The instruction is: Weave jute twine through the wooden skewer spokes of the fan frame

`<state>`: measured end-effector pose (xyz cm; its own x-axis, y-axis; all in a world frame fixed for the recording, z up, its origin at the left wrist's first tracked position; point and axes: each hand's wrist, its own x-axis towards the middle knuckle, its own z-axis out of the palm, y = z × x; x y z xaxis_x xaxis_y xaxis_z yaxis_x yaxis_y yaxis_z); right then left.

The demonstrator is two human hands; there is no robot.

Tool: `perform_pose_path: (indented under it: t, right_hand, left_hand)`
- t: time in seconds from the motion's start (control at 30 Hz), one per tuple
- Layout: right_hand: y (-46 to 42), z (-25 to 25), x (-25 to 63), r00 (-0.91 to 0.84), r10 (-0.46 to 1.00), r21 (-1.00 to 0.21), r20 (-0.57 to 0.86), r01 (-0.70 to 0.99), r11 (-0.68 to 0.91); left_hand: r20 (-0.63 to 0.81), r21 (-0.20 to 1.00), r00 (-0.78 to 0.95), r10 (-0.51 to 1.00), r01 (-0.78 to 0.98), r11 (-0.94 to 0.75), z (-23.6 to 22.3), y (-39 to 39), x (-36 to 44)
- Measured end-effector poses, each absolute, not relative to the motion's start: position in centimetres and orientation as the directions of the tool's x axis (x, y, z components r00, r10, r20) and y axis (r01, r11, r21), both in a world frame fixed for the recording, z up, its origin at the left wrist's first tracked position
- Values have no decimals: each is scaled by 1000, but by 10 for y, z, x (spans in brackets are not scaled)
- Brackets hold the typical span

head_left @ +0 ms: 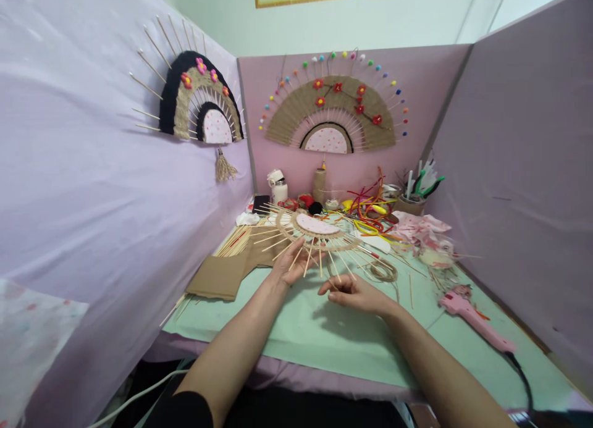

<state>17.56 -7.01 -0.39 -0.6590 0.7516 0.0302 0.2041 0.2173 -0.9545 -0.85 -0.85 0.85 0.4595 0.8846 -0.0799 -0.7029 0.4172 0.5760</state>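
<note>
My left hand (294,264) grips a half-round fan frame (340,244) from below, raised above the table. Thin wooden sticks radiate from it, twine is woven in bands across them, and a pink dotted half-circle (317,225) forms its centre. Just below and to the right of the frame, my right hand (354,294) has its fingers curled together around a strand of jute twine (330,268). The strand hangs by the frame's edge; the exact pinch is hard to make out. Beside that hand lies a loose coil of twine (383,271).
Cardboard pieces (217,276) and wooden sticks (234,241) lie left. A pink glue gun (477,320) with a black cord rests right. Coloured pipe cleaners (370,215), a twine cone (319,186), a white bottle (278,190) and a tool pot (410,204) stand behind. Finished fans (282,122) hang on the walls.
</note>
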Motion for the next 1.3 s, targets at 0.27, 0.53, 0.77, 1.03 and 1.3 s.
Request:
perform_pose_path:
  t: [0.27,0.53,0.77,1.03,1.3]
  right_hand:
    - [-69,-8,171,-623,779,-911,75,276,308]
    - [-71,-1,177,-550,828,-955,108,173,240]
    - [-67,-4,179,-415,886,-976,205,-18,217]
    - [-64,-3,176,-386,915,-986,121,57,155]
    - [-58,-2,180,17,972,-948,233,228,223]
  left_hand:
    - [86,577,188,978,-810,105,9,-1,-15]
    - [145,631,98,985,-776,-16,11,-4,-16]
    - [97,608,73,993,-794,-1,14,-4,-15]
    - [112,586,75,991,-811,-5,10,-1,-18]
    - [95,585,406,909,-761,279,16,-18,-11]
